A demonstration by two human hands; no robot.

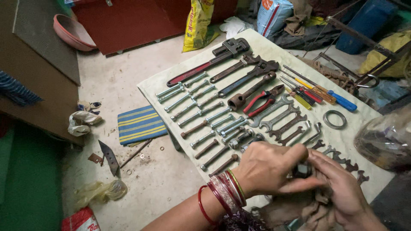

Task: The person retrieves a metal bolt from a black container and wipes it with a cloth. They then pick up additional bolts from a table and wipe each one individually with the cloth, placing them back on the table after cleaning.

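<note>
My left hand (267, 167), with red and green bangles on the wrist, pinches a small dark metal nut or bolt head (302, 170) between thumb and fingers. My right hand (342, 188) holds a brown rag (295, 207) up against that piece from below. Both hands hover over the near end of a pale cloth sheet (274, 53) on the floor. Rows of bolts (201, 113) lie just beyond my left hand.
On the sheet lie a red-handled pipe wrench (209, 63), more wrenches, a hammer (250, 90), red pliers (262, 102), spanners (282, 119), screwdrivers (317, 90) and a metal ring (335, 119). A striped cloth (139, 125), scraps and a pink bowl (72, 32) sit left.
</note>
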